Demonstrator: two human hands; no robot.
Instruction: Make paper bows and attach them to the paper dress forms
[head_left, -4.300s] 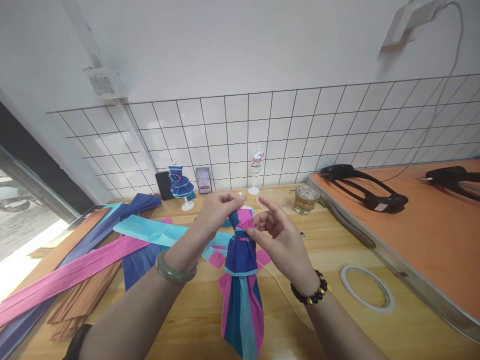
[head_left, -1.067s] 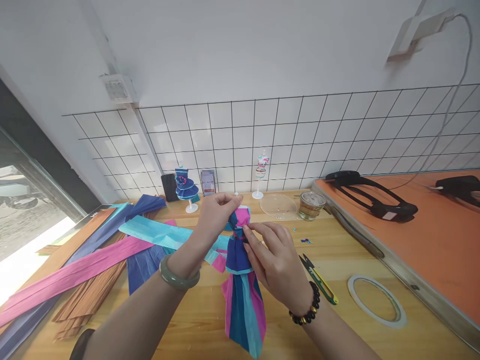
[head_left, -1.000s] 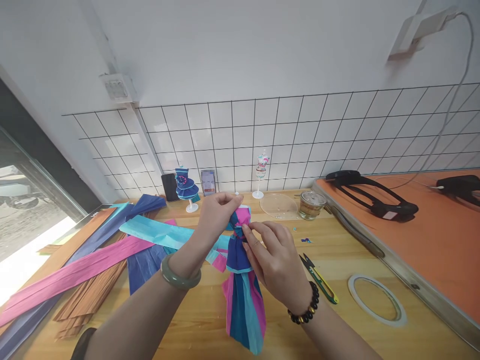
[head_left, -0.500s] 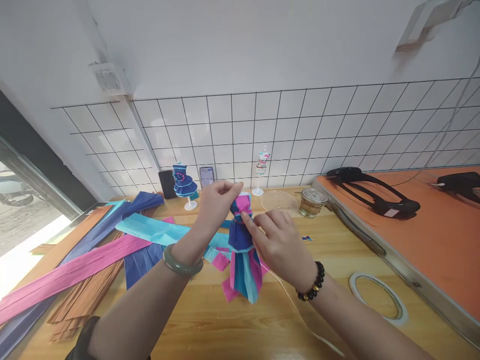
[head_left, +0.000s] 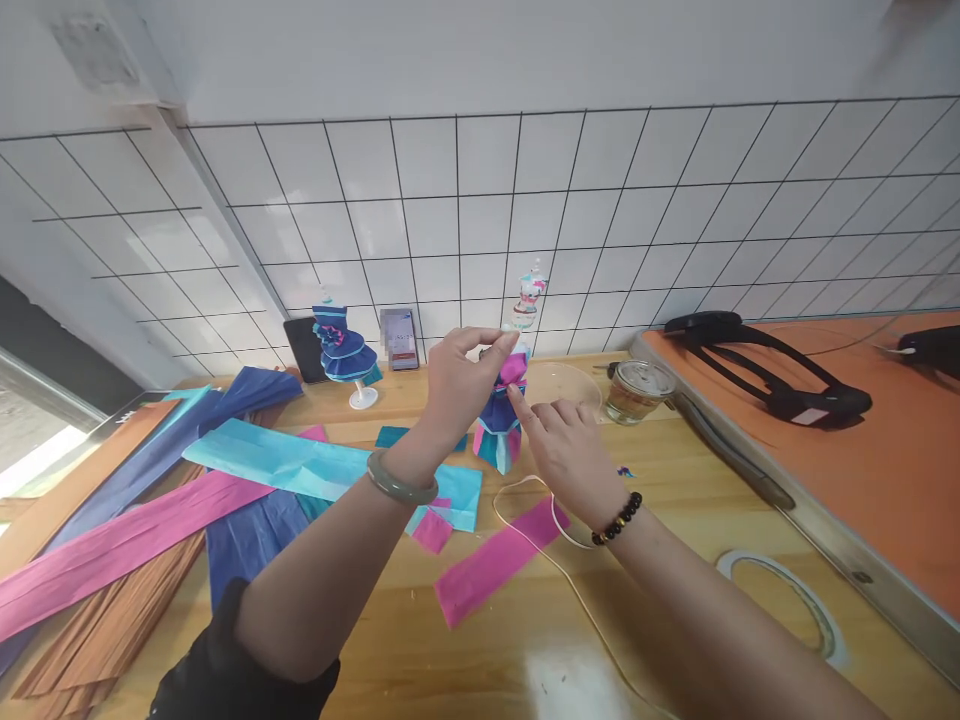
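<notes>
Dressed mannequin (head_left: 496, 412): a miniature one, at the centre of the frame between the two hands; we cannot tell whether its lower end touches the table (head_left: 405, 660).
Weight and feel: we judge it light, with thin, soft layers that crease easily over a stiffer core.
Where to hold: we would pinch the narrow top, leave the skirt (head_left: 498, 448) free, and press the bodice (head_left: 514, 369) gently, since the folds could slip or flatten.
Left hand (head_left: 461, 385): closed in a pinch, thumb and forefinger on the mannequin's top.
Right hand (head_left: 566, 450): forefinger extended to the bodice's lower edge, other fingers curled; we cannot tell whether the thumb grips.
Shift since half a second ago: we see the mannequin farther from us, its skirt looking shorter; our view has shifted too.
Pink strip (head_left: 502, 560): below centre, lying in plain sight where only its corners showed before.
Pale cord (head_left: 574, 585): lower centre, crossing the pink strip, with more of its loop showing.
Aqua strip (head_left: 277, 460): left of centre, among other coloured strips.
Blue-dressed mannequin (head_left: 345, 350): left of centre, upright beside the phone (head_left: 400, 340).
Lidded glass jar (head_left: 637, 392): right of centre, near the orange surface (head_left: 900, 450).
</notes>
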